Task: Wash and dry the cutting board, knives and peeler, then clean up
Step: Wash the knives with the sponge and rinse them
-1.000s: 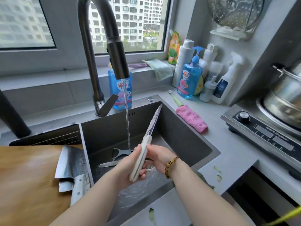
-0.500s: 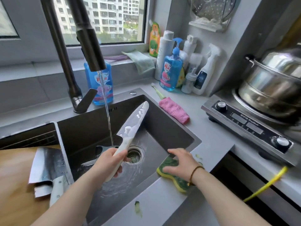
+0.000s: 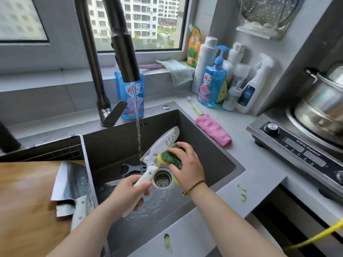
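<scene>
Over the dark sink (image 3: pixel 219 154), my left hand (image 3: pixel 128 191) grips the white handle of a knife (image 3: pixel 159 145) whose soapy blade points up and away. My right hand (image 3: pixel 185 164) holds a green and yellow sponge (image 3: pixel 169 157) pressed against the blade. Water runs from the tap (image 3: pixel 124 52) just left of the blade. A grey peeler (image 3: pixel 131 168) lies on the sink floor, with another blade (image 3: pixel 111 182) beside it. A cleaver (image 3: pixel 71 182) and a smaller knife rest on the wooden cutting board (image 3: pixel 24 201) at the left.
A pink cloth (image 3: pixel 213 130) lies on the counter right of the sink, with soap bottles (image 3: pixel 211 84) behind it. A stove (image 3: pixel 297 153) with a steel pot (image 3: pixel 323 104) stands at the right. Green peel scraps (image 3: pixel 242 193) dot the counter. The drain strainer (image 3: pixel 163 179) sits under my hands.
My right hand picked the sponge up from the sink's front rim and brought it onto the knife blade. My left hand kept hold of the knife, now foamy.
</scene>
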